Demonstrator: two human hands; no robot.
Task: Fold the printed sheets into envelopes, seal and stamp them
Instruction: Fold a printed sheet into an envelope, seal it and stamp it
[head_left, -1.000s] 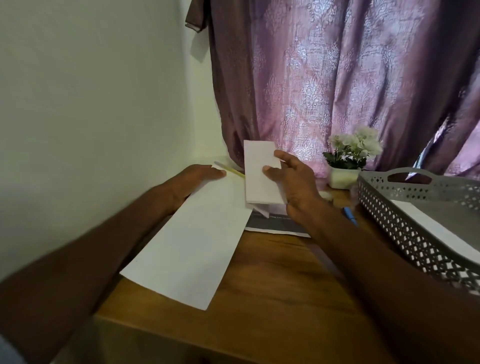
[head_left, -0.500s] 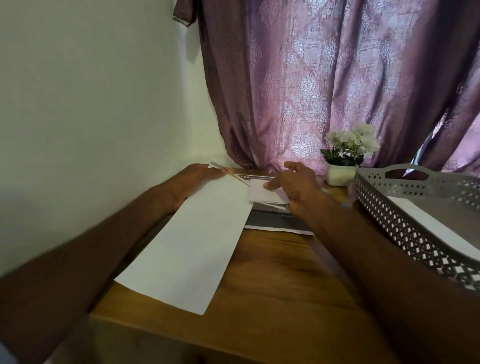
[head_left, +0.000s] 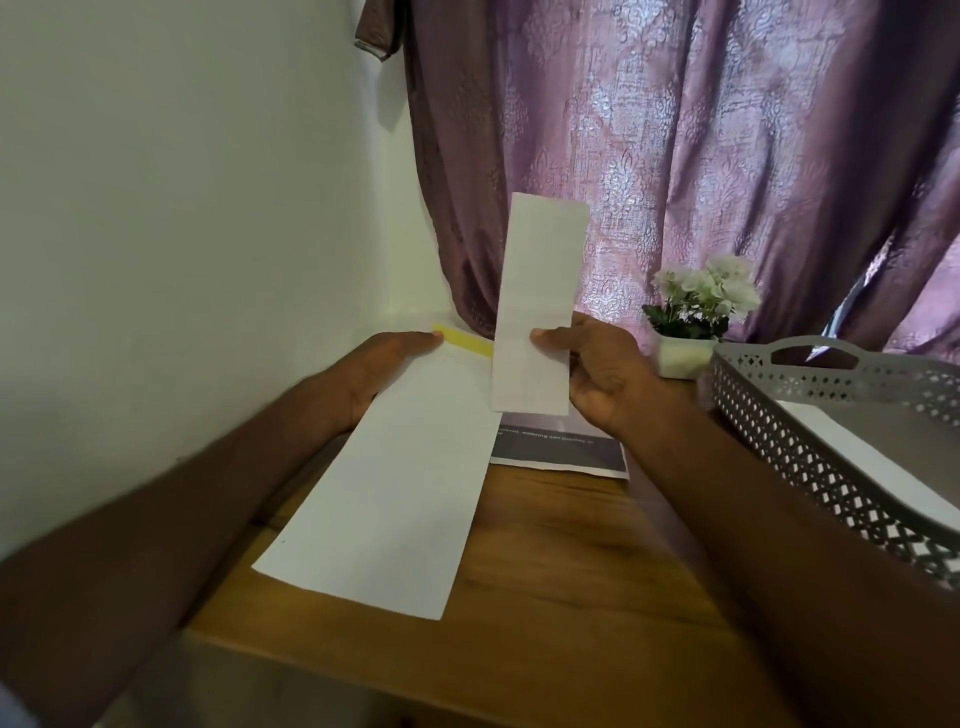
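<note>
My right hand (head_left: 602, 374) pinches a folded white sheet (head_left: 540, 301) and holds it upright above the desk, thumb on its front. A long white envelope (head_left: 400, 483) lies slanted on the wooden desk (head_left: 561, 571), its yellow adhesive strip (head_left: 462, 340) showing at the far end. My left hand (head_left: 384, 364) rests on the far left end of the envelope, fingers fairly straight. A printed sheet (head_left: 561, 449) with a dark picture and a line of text lies flat under the raised paper.
A grey perforated tray (head_left: 831, 467) holding white paper stands at the right. A small white pot of white flowers (head_left: 696, 322) sits at the back by the purple curtain (head_left: 675, 156). A white wall (head_left: 182, 234) borders the desk's left side.
My right hand dipped to the pile of papers half a second ago and has now lifted a folded sheet upright, higher than a second ago. My left hand stayed on the envelope.
</note>
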